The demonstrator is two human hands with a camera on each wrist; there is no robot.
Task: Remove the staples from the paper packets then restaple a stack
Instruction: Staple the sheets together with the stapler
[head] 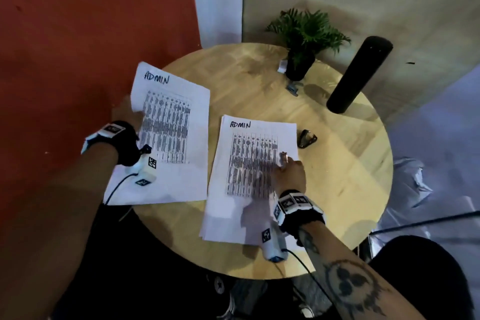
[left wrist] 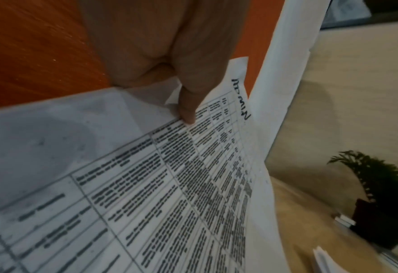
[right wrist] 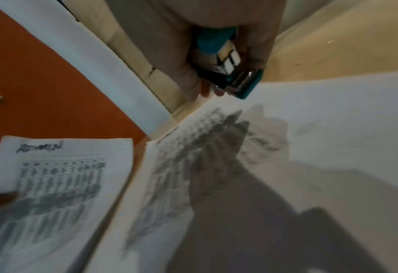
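The left hand (head: 127, 112) pinches the left packet (head: 168, 138) at its edge, left of centre in the head view; paper is light and floppy, so a corner hold suits. The right hand (head: 289, 173) grips a small teal stapler (right wrist: 228, 61) above the right packet (head: 249, 176), at centre.

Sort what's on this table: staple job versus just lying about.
Job:
left packet, held by left hand
right stack
teal stapler in right hand
black staple remover

Lying about:
potted plant
black cylinder
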